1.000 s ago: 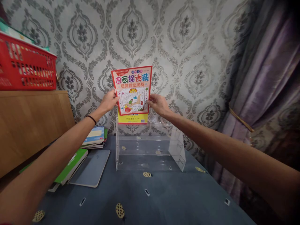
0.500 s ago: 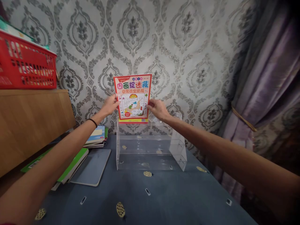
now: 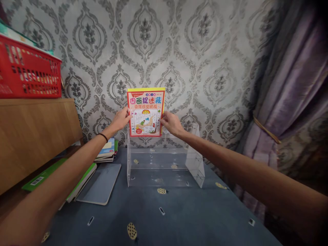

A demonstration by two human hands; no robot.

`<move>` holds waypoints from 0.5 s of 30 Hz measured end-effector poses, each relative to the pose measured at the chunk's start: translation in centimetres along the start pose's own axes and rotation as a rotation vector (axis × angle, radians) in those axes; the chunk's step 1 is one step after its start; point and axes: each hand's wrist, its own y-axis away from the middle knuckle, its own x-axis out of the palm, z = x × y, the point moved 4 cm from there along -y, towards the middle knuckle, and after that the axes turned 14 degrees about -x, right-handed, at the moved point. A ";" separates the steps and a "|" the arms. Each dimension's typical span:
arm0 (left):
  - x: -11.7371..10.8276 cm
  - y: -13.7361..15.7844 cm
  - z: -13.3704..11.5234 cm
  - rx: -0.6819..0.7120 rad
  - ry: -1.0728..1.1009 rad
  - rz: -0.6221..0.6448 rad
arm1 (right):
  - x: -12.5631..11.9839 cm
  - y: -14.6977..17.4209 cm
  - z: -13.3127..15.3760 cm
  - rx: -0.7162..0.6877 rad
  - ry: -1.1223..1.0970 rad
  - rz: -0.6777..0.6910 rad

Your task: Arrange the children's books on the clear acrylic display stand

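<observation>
A red-bordered children's picture book (image 3: 146, 114) stands upright at the top left of a clear acrylic rack (image 3: 156, 160), with its illustrated cover facing me. Behind it shows the yellow edge (image 3: 143, 89) of what looks like another book. My left hand (image 3: 122, 119) pinches the left side of the book, thumb on the cover. On the opposite edge, my right hand (image 3: 172, 123) is closed with thumb and fingers. The fingers behind the book are hidden. Whether its bottom rests on the rack's upper tier I cannot tell.
Left of the rack, a grey-blue notebook (image 3: 102, 182), green-covered books (image 3: 82, 181) and a small book stack (image 3: 107, 150) lie on the blue patterned tablecloth (image 3: 194, 218). A red basket (image 3: 30, 68) sits on a wooden cabinet (image 3: 38, 133). A purple curtain (image 3: 279, 102) hangs at right.
Both hands have lowered the picture book slightly. The yellow edge, earlier showing below the red book, now shows above it and along its right side.
</observation>
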 end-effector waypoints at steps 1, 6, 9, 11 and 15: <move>0.0 0.1 -0.1 0.001 -0.036 -0.005 | 0.0 0.0 0.0 0.006 0.011 0.004; -0.1 0.8 -0.6 -0.009 -0.221 -0.049 | -0.1 0.2 0.3 0.026 0.060 0.015; -0.2 1.5 -0.8 -0.031 -0.290 -0.089 | -0.3 0.3 0.7 0.043 0.078 0.011; -0.2 1.8 -1.0 -0.049 -0.318 -0.109 | -0.5 0.5 1.0 0.061 0.088 0.004; -0.4 2.1 -1.1 -0.094 -0.348 -0.156 | -0.8 0.7 1.4 0.101 0.099 -0.011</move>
